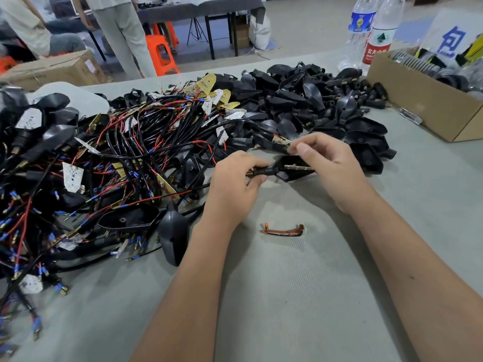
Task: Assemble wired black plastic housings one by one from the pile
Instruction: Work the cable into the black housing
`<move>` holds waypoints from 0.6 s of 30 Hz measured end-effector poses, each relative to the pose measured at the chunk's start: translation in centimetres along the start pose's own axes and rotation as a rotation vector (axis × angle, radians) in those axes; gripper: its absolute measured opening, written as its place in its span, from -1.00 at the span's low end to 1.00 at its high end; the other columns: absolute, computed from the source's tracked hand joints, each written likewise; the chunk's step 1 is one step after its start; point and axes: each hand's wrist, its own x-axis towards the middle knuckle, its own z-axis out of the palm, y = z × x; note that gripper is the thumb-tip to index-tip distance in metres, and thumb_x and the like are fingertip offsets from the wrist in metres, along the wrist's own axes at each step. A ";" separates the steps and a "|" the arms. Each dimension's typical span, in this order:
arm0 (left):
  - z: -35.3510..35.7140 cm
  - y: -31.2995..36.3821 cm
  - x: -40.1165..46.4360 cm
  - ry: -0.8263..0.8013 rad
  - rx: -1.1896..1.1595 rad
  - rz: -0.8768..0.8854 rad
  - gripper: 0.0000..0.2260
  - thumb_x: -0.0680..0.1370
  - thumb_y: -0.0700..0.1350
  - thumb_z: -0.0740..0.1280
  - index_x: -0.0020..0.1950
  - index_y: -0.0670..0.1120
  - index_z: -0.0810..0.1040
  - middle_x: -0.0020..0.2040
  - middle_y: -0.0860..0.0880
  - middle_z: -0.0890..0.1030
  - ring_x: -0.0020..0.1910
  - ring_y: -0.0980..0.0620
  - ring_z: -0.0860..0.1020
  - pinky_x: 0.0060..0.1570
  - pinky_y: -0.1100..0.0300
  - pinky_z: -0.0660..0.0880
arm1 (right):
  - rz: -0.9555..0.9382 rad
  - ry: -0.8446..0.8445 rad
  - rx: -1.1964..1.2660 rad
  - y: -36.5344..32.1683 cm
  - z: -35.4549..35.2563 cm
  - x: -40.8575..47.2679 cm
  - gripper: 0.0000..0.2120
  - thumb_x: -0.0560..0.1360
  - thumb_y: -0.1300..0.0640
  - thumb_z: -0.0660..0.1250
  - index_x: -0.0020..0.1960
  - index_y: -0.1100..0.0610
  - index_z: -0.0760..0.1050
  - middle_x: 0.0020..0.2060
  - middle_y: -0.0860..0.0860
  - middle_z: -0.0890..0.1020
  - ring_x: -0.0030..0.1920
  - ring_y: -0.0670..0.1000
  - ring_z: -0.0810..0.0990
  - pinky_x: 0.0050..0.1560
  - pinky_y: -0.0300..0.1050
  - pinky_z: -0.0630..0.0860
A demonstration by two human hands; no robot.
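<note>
My left hand (235, 184) grips the black stem (262, 171) of a black plastic housing (294, 171) just above the table, near its middle. My right hand (326, 163) curls over the housing's open shell and pinches a small LED board (281, 140) with a black cable attached at its far edge. A metal strip shows inside the shell. To the left lies a big tangle of wired boards (125, 152) with red and black leads. Behind my hands sits a pile of empty black housings (313, 100).
A small orange-brown curved piece (283, 229) lies on the grey table (274, 296) near my forearms. A cardboard box (423, 100) of parts stands at the right, two water bottles (371, 32) behind it. People, orange stools and a table stand beyond the far edge.
</note>
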 end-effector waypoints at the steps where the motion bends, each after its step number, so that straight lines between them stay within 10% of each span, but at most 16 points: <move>1: 0.0 0.0 0.0 0.017 0.005 -0.002 -0.80 0.48 -0.28 0.50 0.10 -0.15 0.71 -0.01 -0.05 0.67 0.01 -0.02 0.61 0.11 0.11 0.51 | 0.028 0.020 -0.003 0.2 -0.1 0.1 -0.86 0.64 0.01 0.33 0.08 0.00 0.65 -0.01 0.00 0.72 0.01 0.01 0.69 0.10 -0.09 0.61; 18: -0.3 -0.8 -0.2 -0.088 0.032 -0.069 -0.80 0.46 -0.14 0.50 0.08 -0.02 0.68 -0.05 0.10 0.64 -0.05 0.11 0.58 0.04 0.15 0.50 | -0.131 -0.015 -0.287 0.8 -0.7 0.3 -0.94 0.48 0.14 0.55 -0.09 0.00 0.70 -0.07 -0.04 0.61 -0.03 0.01 0.57 -0.07 -0.01 0.51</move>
